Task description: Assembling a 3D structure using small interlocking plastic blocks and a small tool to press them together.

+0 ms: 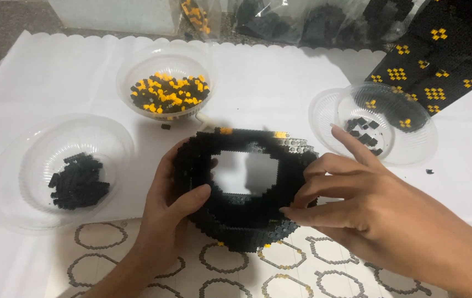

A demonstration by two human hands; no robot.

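A black ring-shaped build of small bricks point(245, 218), with a few yellow bricks on its top edge, stands in the middle over a white sheet. My left hand point(167, 215) grips its left wall, thumb inside the opening. My right hand point(374, 212) rests against its right wall, fingertips pinched at the lower right rim and the index finger raised toward the right-hand bowl. Whether a small brick sits between those fingertips cannot be told.
A clear bowl point(10, 182) of black bricks sits at the left. Another bowl point(137, 69) holds mixed yellow and black bricks. A third bowl point(407, 149) at the right holds a few black bricks. Flat black panels with yellow patterns point(440, 60) lie at the back right. A printed sheet of ring outlines point(219, 259) lies in front.
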